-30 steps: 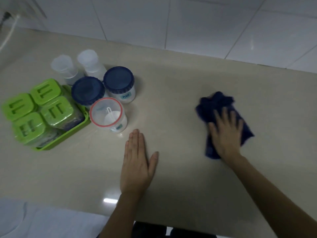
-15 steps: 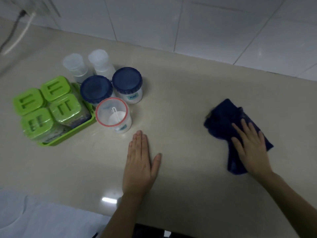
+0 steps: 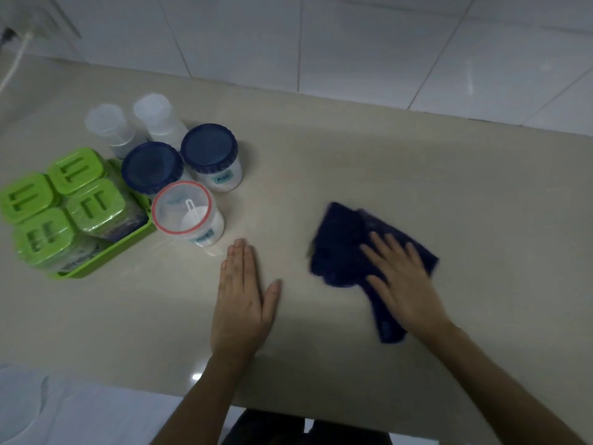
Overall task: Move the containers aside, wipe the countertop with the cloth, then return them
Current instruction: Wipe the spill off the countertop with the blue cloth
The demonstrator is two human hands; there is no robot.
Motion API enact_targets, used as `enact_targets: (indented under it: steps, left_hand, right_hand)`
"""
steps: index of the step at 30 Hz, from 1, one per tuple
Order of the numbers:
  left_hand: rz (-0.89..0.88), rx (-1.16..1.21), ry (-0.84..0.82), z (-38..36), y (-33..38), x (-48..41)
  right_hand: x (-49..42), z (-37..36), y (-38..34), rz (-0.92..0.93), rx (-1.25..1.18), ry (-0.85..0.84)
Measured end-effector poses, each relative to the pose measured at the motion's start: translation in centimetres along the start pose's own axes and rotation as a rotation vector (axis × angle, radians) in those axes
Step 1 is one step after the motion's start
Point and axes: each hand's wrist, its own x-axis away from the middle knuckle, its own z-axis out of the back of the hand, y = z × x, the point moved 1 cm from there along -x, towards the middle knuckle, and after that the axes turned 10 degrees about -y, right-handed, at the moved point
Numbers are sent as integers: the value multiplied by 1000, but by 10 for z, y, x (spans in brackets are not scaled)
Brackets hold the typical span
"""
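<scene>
A dark blue cloth (image 3: 345, 248) lies on the beige countertop (image 3: 417, 175), right of centre. My right hand (image 3: 401, 284) presses flat on the cloth with fingers spread; it looks motion-blurred. My left hand (image 3: 242, 303) rests palm-down on the bare counter, fingers together, holding nothing. The containers stand grouped at the left: a clear jar with a red rim (image 3: 186, 213), two jars with dark blue lids (image 3: 150, 168) (image 3: 210, 152), two translucent white bottles (image 3: 107, 126) (image 3: 157, 114), and a green tray (image 3: 128, 242) carrying several green-lidded boxes (image 3: 93, 203).
A white tiled wall (image 3: 353, 43) rises behind the counter. A white cable (image 3: 14, 64) hangs down at the far left. The counter's front edge (image 3: 288, 406) runs across the bottom, with pale fabric (image 3: 64, 409) below it at the left.
My right hand slid the cloth to the right, then back leftward and nearer to me. The left hand and the containers stayed in place.
</scene>
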Motion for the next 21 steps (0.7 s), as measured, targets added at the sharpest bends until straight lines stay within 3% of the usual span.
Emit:
enact_targets:
  steps: [3,7,9,12,15,18,21]
  left_hand:
    - [6,-15,13,-1,0,-1]
    - [14,3,17,0,0,0]
    - [13,14,16,1,3,0]
    - [7,17,-6,2,1,0]
    - [-16,-34,-15,0,0,0]
    - [-12,-50,-21,0,1,-1]
    - [-7,-45,6,1,2,-1]
  right_hand:
    - [49,5,58,-279,-105,-6]
    - [32,4,32,-457,-103,60]
    - [2,1,-14,-371,-68,88]
    - [-37,-7,-95,-60,-23,74]
    - [-22,-15,-94,140,27,8]
    - [35,-13,-8,63,20,-33]
    - [71,-4,56,-215,-106,-31]
